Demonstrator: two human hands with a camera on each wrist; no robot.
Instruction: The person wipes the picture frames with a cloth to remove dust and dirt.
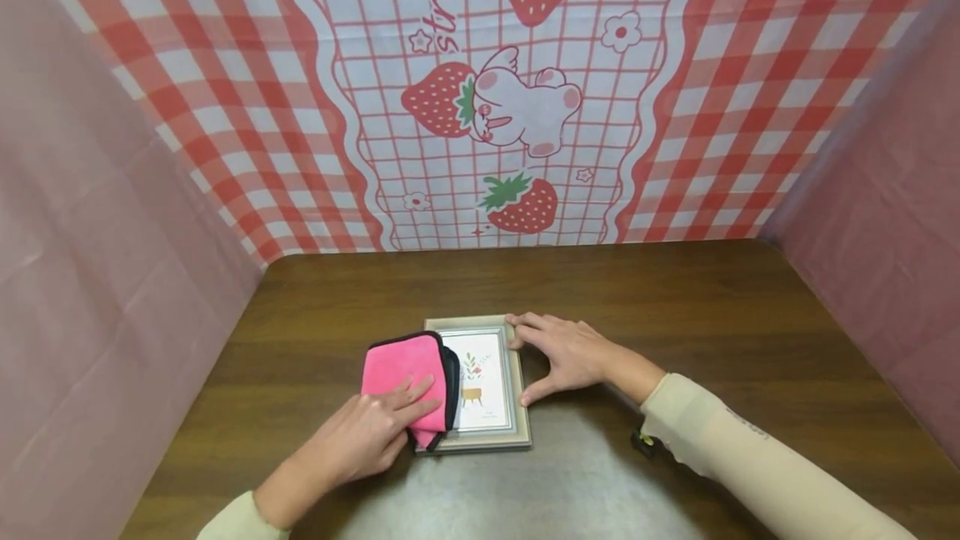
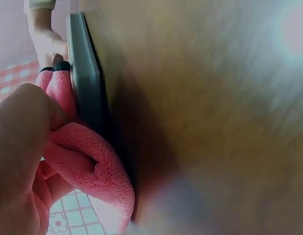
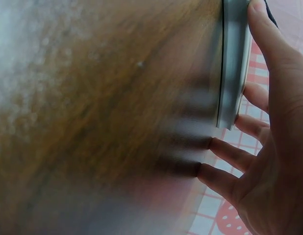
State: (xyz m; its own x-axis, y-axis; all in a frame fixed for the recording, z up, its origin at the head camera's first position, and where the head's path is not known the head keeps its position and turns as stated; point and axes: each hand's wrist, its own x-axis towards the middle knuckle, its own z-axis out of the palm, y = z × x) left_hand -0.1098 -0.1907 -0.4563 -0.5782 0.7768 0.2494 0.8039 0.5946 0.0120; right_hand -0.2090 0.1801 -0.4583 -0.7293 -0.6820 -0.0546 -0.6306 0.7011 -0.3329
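Observation:
A picture frame (image 1: 517, 390) with a pale, silvery border lies flat on the table, its print of a plant in an orange pot partly covered. Over its left side rests a folded pink cloth (image 1: 401, 369) with black edging. My left hand (image 1: 367, 432) holds this cloth against the frame, fingers spread on top; in the left wrist view the thumb bends into the bunched pink cloth (image 2: 92, 161). At the frame's right side, my right hand (image 1: 570, 354) touches the edge with spread thumb and fingers. Two of its fingertips reach the table beside the frame's corner in the right wrist view.
The brown wooden table (image 1: 712, 307) extends around the frame. A small dark object (image 1: 642, 442) shows beside the right sleeve. Behind stands a red-and-white strawberry-print cloth (image 1: 517, 132), with pink cloth walls (image 1: 885, 190) at both sides.

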